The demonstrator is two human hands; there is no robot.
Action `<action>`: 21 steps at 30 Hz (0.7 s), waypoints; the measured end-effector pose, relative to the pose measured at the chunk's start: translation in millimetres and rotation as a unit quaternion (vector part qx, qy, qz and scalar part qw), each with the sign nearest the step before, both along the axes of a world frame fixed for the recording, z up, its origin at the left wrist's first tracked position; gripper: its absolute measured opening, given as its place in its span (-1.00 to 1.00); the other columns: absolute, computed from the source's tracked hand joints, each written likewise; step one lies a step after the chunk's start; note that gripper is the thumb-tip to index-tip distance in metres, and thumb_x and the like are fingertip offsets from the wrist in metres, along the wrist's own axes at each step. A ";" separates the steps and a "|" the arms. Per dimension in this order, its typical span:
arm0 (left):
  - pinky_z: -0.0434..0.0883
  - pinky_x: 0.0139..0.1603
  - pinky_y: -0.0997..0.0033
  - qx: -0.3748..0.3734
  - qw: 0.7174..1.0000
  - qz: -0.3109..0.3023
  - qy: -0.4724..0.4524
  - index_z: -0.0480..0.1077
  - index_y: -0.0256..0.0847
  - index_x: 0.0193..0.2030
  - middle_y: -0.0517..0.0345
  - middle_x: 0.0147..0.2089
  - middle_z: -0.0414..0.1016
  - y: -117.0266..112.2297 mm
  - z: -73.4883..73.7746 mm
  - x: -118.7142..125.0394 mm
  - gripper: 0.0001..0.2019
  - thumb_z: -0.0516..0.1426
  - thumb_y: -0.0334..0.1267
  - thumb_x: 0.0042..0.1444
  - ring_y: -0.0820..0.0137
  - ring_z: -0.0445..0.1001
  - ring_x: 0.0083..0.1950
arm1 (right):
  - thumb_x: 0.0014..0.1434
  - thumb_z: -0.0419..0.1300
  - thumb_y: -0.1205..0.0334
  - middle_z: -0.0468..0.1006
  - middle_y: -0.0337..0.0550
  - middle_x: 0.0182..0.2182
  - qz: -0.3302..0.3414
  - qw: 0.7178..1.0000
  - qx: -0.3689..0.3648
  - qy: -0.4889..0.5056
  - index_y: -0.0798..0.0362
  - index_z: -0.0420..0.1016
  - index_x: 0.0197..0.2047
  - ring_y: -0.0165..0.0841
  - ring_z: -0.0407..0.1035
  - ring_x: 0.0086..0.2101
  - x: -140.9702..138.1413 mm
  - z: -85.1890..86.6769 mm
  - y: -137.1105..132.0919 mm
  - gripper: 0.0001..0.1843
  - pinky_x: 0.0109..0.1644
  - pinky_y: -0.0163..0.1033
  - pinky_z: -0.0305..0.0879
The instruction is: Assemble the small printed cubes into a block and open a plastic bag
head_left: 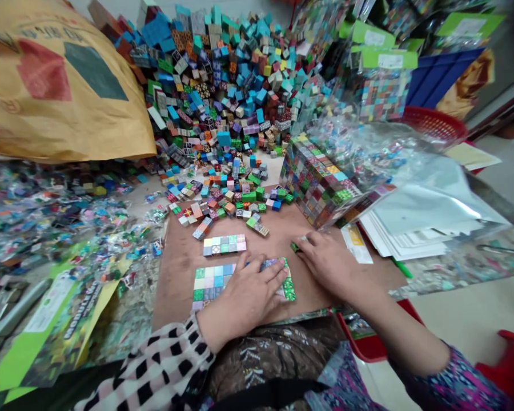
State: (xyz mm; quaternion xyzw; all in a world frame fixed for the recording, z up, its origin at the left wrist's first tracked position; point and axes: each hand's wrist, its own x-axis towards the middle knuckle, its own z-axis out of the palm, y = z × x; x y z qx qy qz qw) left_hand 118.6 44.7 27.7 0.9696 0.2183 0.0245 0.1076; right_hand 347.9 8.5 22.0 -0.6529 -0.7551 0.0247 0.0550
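My left hand (pixel 248 294) lies flat, fingers stretched out, on a flat grid of small patterned cubes (pixel 209 282) on the brown board (pixel 278 240). Only the grid's left part and right edge show beside the hand. My right hand (pixel 325 260) rests just to the right, its fingertips curled on a small green cube (pixel 294 247) at the grid's upper right corner. A short double row of cubes (pixel 224 245) lies just beyond the grid. Loose cubes (pixel 223 200) are scattered at the board's far edge.
A big heap of coloured cubes (pixel 227 74) rises at the back. A clear bag with a packed block of cubes (pixel 321 177) stands right of the board, beside stacked paper sheets (pixel 411 228). Filled small bags (pixel 47 211) cover the left; a tan sack (pixel 55 80) sits behind.
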 end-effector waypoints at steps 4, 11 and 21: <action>0.13 0.31 -0.16 -0.016 0.999 0.014 -0.035 0.33 -0.08 0.31 0.02 0.31 0.39 3.4 10.6 -9.8 -0.56 -0.03 -0.01 0.39 0.04 0.27 0.32 | 0.40 -0.04 0.18 0.48 0.22 -0.09 -0.053 0.992 0.070 0.087 0.14 0.44 0.20 0.03 0.40 -0.09 -9.7 8.3 -25.8 -0.58 -0.04 0.18 0.41; 0.22 0.34 -0.10 0.005 0.964 0.207 -0.169 0.27 0.00 0.34 0.07 0.32 0.37 7.0 4.7 -83.1 -0.56 0.03 -0.09 0.36 0.09 0.26 0.36 | 0.42 -0.02 0.09 0.11 0.19 0.34 -0.014 0.958 0.081 0.273 -0.08 -0.15 0.48 -0.03 0.07 0.33 -67.0 -22.9 -57.2 -0.34 0.27 0.18 0.28; 0.21 0.42 -0.01 -0.265 0.787 0.469 -0.301 0.14 -0.03 0.41 0.00 0.45 0.18 -23.6 -26.3 -105.7 -0.41 0.04 0.10 0.32 0.12 0.17 0.45 | 0.41 -0.02 0.05 -0.08 0.27 0.42 -0.053 0.959 0.055 0.273 -0.06 -0.34 0.52 0.08 -0.09 0.38 -93.2 -47.6 -49.8 -0.23 0.29 0.29 0.20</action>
